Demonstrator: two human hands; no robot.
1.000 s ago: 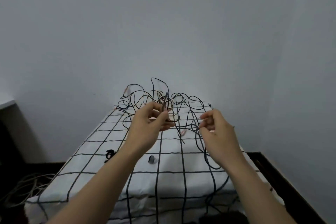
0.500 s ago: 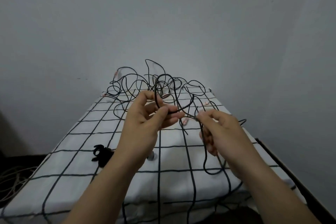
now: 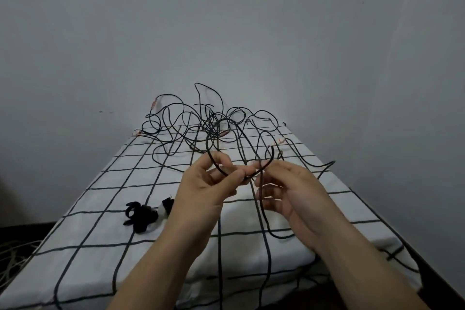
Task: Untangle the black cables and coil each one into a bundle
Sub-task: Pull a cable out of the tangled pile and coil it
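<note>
A tangle of thin black cables (image 3: 201, 123) lies at the far end of a table under a white cloth with a black grid (image 3: 105, 211). One black cable (image 3: 214, 153) rises from the tangle in a loop to my hands. My left hand (image 3: 203, 189) pinches that cable between thumb and fingers above the cloth. My right hand (image 3: 286, 191) pinches the same cable just to the right, fingertips almost touching the left hand's. From my right hand the cable hangs down in a loop (image 3: 266, 219) over the cloth.
A small black bundle with a white part (image 3: 143, 214) lies on the cloth left of my left forearm. Pale cords (image 3: 12, 259) lie on the dark floor at the left. A grey wall stands behind the table; a dark ledge (image 3: 427, 267) runs along the right.
Both hands came lower and closer together, still holding the cable. The loop above my left hand has grown. The view tilted down, showing more of the cloth.
</note>
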